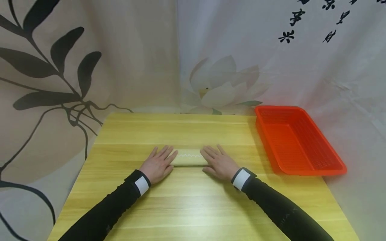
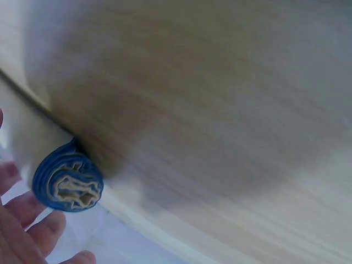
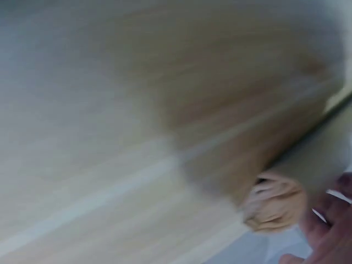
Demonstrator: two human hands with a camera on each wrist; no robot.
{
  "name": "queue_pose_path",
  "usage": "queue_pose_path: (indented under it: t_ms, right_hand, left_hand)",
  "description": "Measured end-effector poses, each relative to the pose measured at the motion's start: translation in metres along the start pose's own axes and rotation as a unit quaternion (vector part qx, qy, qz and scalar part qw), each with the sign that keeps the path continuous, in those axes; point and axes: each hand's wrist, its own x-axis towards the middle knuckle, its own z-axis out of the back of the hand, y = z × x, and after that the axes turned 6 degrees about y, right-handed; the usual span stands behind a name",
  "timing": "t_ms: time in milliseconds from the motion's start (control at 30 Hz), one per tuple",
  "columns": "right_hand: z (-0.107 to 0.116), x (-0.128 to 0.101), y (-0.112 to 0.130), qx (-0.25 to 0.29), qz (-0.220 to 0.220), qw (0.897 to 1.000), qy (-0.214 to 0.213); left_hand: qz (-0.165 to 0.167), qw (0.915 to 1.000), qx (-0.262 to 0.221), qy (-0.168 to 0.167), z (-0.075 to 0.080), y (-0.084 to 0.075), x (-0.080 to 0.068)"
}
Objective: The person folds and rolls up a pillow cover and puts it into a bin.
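Note:
A pale rolled-up cloth point(image 1: 189, 158) lies crosswise on the wooden table point(image 1: 187, 207). My left hand point(image 1: 158, 163) rests flat on its left end with straight fingers. My right hand point(image 1: 217, 162) lies flat on its right end, fingers straight too. In the left wrist view the roll's end point(image 2: 68, 185) shows a blue outer layer around cream folds, with my fingertips point(image 2: 41, 234) beside it. The right wrist view is blurred: the roll's other end point(image 3: 275, 202) looks tan, next to my fingers point(image 3: 330, 220).
An empty orange plastic basket point(image 1: 297, 139) stands on the table's right side, close to my right hand. A printed fabric backdrop point(image 1: 211, 53) hangs behind and around the table. Bare wood stretches in front of and beyond the roll.

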Motion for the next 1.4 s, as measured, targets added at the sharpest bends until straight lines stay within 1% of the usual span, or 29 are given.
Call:
queue_pose_path:
  t_ms: [200,333,433,567,667,733,867,967,1133,1267,1400]
  right_hand:
    - [0.014,0.014,0.015,-0.007,0.024,0.999,-0.021]
    - [0.019,0.025,0.022,-0.010,0.037,0.999,-0.019]
    - [0.020,0.031,0.024,-0.008,0.041,0.999,-0.011]
    - [0.021,0.036,0.026,-0.010,0.040,0.999,0.009]
    - [0.020,0.039,0.027,-0.010,0.039,0.999,0.023]
    - [0.020,0.041,0.028,-0.011,0.039,0.999,0.029]
    - [0.017,0.045,0.026,-0.022,0.046,0.998,0.024]
    - [0.013,0.049,0.023,-0.033,0.053,0.998,0.013]
    - [0.010,0.055,0.022,-0.036,0.054,0.998,0.010]
    - [0.010,0.061,0.023,-0.031,0.054,0.998,0.012]
    - [0.010,0.066,0.024,-0.038,0.062,0.997,-0.001]
  left_hand:
    - [0.016,0.9997,-0.012,-0.014,0.006,0.000,-0.010]
    - [0.027,0.9996,-0.009,-0.009,0.012,-0.002,-0.021]
    - [0.038,0.9992,-0.015,0.005,0.018,-0.005,-0.029]
    - [0.044,0.9986,-0.025,0.018,0.025,-0.008,-0.036]
    - [0.048,0.9982,-0.023,0.029,0.031,-0.009,-0.041]
    - [0.053,0.9974,-0.021,0.044,0.036,-0.011,-0.044]
    - [0.067,0.9941,-0.028,0.081,0.047,-0.013,-0.049]
    - [0.080,0.9908,-0.044,0.100,0.057,-0.014,-0.051]
    - [0.092,0.9876,-0.059,0.112,0.066,-0.013,-0.054]
    - [0.100,0.9866,-0.059,0.115,0.067,-0.010,-0.056]
    - [0.105,0.9864,-0.057,0.114,0.066,-0.009,-0.059]
